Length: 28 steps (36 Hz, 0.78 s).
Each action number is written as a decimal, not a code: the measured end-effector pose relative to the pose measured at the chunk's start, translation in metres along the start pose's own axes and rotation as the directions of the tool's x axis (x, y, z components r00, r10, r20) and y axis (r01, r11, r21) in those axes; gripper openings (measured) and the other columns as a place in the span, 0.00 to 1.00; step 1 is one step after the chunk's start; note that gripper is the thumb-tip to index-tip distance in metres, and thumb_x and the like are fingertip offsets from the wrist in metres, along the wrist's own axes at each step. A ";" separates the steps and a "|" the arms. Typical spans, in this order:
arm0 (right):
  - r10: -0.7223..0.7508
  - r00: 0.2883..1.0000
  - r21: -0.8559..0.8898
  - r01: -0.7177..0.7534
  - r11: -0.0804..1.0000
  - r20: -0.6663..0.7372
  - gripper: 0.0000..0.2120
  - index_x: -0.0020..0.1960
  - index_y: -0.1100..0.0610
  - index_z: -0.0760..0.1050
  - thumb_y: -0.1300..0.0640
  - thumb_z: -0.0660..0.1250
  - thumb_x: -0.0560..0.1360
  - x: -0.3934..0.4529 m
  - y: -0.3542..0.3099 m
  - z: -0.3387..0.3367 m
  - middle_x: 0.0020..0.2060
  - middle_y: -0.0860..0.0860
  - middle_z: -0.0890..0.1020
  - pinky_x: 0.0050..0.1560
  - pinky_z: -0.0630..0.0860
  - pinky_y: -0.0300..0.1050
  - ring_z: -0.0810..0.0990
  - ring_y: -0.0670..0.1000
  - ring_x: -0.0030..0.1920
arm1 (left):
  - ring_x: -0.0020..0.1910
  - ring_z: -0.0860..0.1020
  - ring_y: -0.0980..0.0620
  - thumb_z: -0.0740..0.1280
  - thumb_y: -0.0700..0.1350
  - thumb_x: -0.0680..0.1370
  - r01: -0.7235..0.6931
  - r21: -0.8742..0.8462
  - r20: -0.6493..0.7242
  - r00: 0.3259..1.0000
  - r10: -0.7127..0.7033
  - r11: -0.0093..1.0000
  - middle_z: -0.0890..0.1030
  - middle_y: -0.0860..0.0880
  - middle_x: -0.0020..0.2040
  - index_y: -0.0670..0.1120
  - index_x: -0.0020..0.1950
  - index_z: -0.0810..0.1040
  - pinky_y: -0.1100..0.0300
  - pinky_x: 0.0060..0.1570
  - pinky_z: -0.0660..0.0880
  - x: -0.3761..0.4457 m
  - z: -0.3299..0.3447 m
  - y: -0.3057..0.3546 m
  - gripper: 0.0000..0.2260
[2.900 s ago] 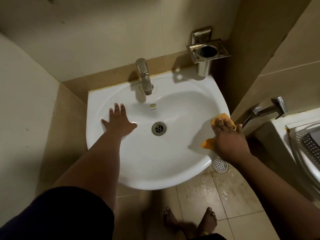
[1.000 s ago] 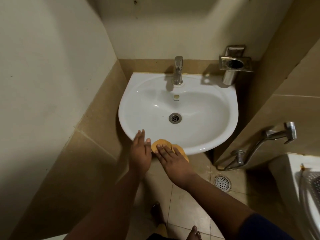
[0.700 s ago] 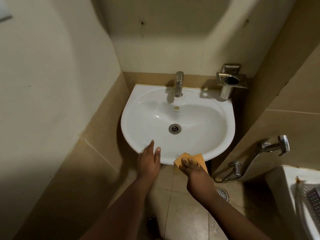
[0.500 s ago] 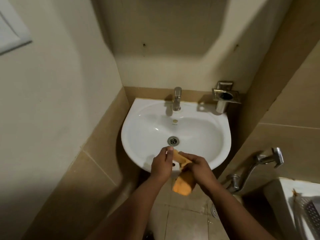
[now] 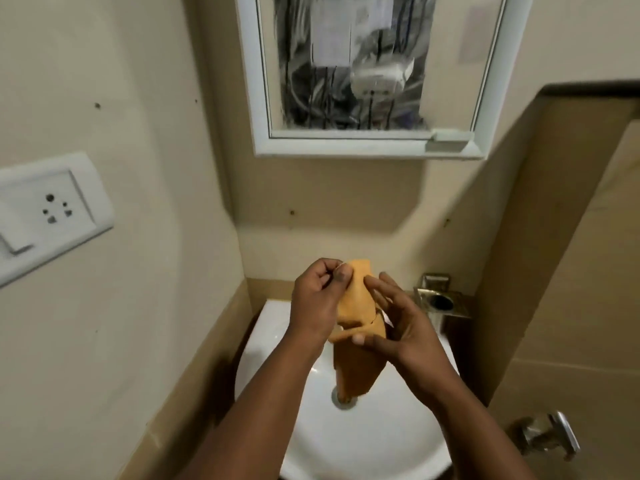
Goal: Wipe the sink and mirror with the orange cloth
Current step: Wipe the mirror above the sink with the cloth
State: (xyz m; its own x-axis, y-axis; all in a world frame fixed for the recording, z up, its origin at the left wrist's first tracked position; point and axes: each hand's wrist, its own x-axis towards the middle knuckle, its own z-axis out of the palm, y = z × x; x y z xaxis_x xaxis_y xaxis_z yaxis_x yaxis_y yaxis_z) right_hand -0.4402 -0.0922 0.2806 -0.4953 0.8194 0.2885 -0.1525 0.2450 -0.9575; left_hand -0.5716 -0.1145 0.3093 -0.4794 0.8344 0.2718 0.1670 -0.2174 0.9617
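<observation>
Both hands hold orange cloth [image 5: 356, 306] above sink [image 5: 381, 438]: left hand [image 5: 317, 299] pinches its top, right hand [image 5: 398, 327] pinches lower fold; mirror [image 5: 349, 64] above.

Two hands [image 5: 317, 299], one orange cloth [image 5: 356, 341], one sink [image 5: 363, 441], one mirror [image 5: 363, 74]

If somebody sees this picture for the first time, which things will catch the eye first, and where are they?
First the orange cloth, held up in the middle of the picture above the white sink: the left hand pinches its top and the right hand grips it lower down. Next the white-framed mirror on the wall above, with a blurred reflection, and the white socket plate on the left wall.
</observation>
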 end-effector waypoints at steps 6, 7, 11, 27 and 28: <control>-0.021 0.989 0.235 -0.014 0.972 0.144 0.49 0.67 0.39 0.65 0.42 0.82 0.49 0.035 -0.046 0.001 0.67 0.45 0.70 0.55 0.78 0.50 0.77 0.51 0.60 | 0.40 0.76 0.58 0.64 0.47 0.77 -0.173 0.025 0.182 0.969 0.165 0.985 0.78 0.54 0.38 0.52 0.41 0.75 0.63 0.41 0.74 0.029 -0.018 0.054 0.05; -0.018 0.987 0.244 -0.022 0.969 0.162 0.48 0.67 0.40 0.65 0.43 0.82 0.50 0.040 -0.053 0.000 0.66 0.46 0.71 0.52 0.78 0.48 0.78 0.52 0.59 | 0.39 0.76 0.61 0.64 0.47 0.77 -0.208 0.036 0.223 0.955 0.195 0.978 0.77 0.54 0.38 0.52 0.41 0.75 0.64 0.41 0.74 0.034 -0.022 0.062 0.05; -0.015 0.995 0.095 0.005 0.995 0.100 0.35 0.65 0.37 0.66 0.54 0.76 0.62 0.059 -0.084 -0.001 0.61 0.50 0.74 0.51 0.79 0.48 0.78 0.54 0.57 | 0.41 0.76 0.57 0.63 0.46 0.77 -0.334 0.046 0.300 0.904 0.306 0.941 0.78 0.50 0.40 0.51 0.42 0.75 0.66 0.42 0.75 0.055 -0.037 0.090 0.04; -0.091 0.903 -0.153 0.169 0.974 0.421 0.29 0.50 0.60 0.71 0.49 0.79 0.57 0.126 -0.194 -0.034 0.40 0.48 0.77 0.40 0.70 0.46 0.75 0.53 0.42 | 0.38 0.75 0.63 0.67 0.47 0.75 -0.730 0.276 0.316 0.683 0.658 0.626 0.78 0.57 0.38 0.55 0.41 0.76 0.72 0.37 0.70 0.127 -0.045 0.196 0.04; -0.078 0.900 -0.153 0.157 0.976 0.429 0.28 0.49 0.60 0.72 0.48 0.79 0.58 0.132 -0.201 -0.039 0.39 0.48 0.77 0.38 0.68 0.44 0.73 0.53 0.40 | 0.37 0.75 0.64 0.67 0.48 0.75 -0.732 0.293 0.296 0.681 0.670 0.615 0.78 0.57 0.38 0.54 0.42 0.76 0.73 0.36 0.70 0.133 -0.046 0.203 0.03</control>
State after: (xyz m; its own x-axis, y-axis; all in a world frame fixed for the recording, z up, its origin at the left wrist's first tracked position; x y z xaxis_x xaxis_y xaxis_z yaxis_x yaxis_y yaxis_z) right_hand -0.4417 -0.0132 0.5114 -0.8004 0.4964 0.3360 -0.0961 0.4471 -0.8893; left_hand -0.6411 -0.0710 0.5419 0.0407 0.5728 0.8187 0.7058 -0.5965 0.3823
